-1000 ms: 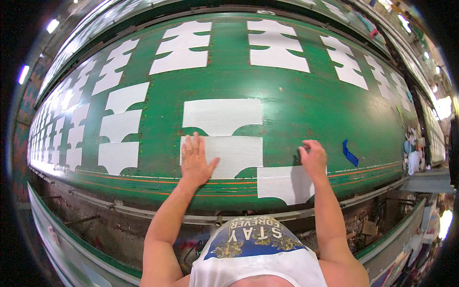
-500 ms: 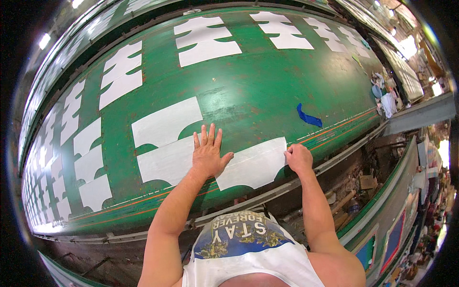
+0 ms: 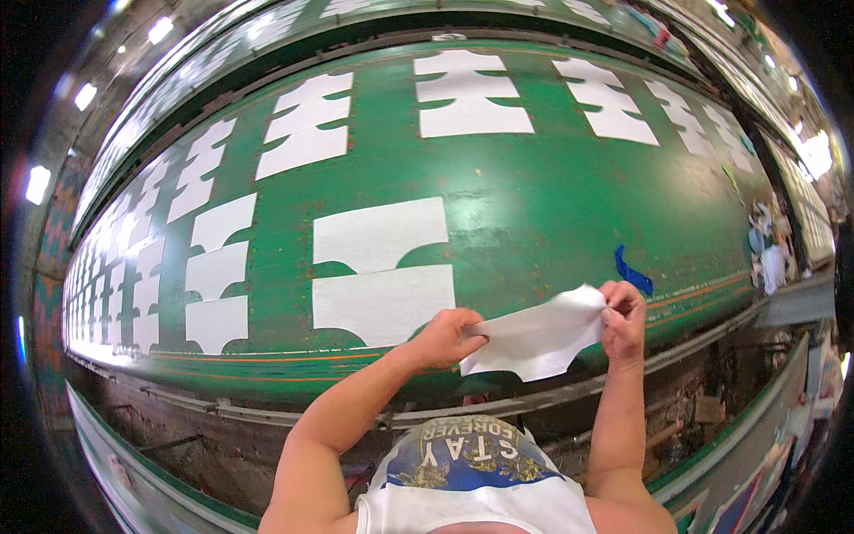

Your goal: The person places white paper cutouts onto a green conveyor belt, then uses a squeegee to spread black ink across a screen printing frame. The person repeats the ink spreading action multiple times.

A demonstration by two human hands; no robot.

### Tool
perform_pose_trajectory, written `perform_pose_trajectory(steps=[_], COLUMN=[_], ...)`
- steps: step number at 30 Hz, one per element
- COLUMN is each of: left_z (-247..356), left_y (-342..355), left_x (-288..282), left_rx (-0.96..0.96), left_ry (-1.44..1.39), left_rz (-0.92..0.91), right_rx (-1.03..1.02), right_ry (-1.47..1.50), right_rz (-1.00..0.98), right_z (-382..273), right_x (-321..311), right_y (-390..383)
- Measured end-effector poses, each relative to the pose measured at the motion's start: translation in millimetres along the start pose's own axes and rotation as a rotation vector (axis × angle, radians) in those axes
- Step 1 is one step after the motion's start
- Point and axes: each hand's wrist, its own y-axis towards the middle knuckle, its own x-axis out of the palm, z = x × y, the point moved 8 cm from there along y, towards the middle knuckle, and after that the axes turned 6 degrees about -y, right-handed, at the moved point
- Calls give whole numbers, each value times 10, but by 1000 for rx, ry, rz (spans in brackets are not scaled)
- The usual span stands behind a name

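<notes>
The cloth piece looks matt, the green table glossy.

The left hand and right hand hide gripped corners of the white piece; the lower edge crops the shirt; the far heap is indistinct

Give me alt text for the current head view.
A person's left hand and right hand hold a white sheet by opposite ends at the near edge of a green table. Similar sheets and a blue strip lie on the table.

Fisheye-bent edges, glare on green table
</notes>
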Motion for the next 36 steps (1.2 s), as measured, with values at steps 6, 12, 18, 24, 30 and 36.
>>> perform_pose_trajectory(steps=[6, 12, 18, 24, 30, 36], left_z=[-292, -699, -988, -1132, -1307, -1347], left_y=[-451, -420, -104, 199, 307, 307], left_x=[-1346, -2990, -4093, -4583, -4749, -4811], left_rx=[-65, -41, -26, -15, -160, -139], left_ry=[-454, -347, 155, 594, 640, 628], left_rz=[405, 951, 1181, 1220, 1256, 1286], right_rx=[53, -71, -119, -196, -225, -196], right_ry=[-291, -711, -876, -921, -957, -947], right_rz=[14, -167, -168, -168, -180, -199], right_z=[450, 1200, 1859, 2217, 2486, 2515], right_x=[376, 1368, 2058, 2231, 2206, 2248], right_y=[583, 1444, 2345, 2903, 3231, 3361])
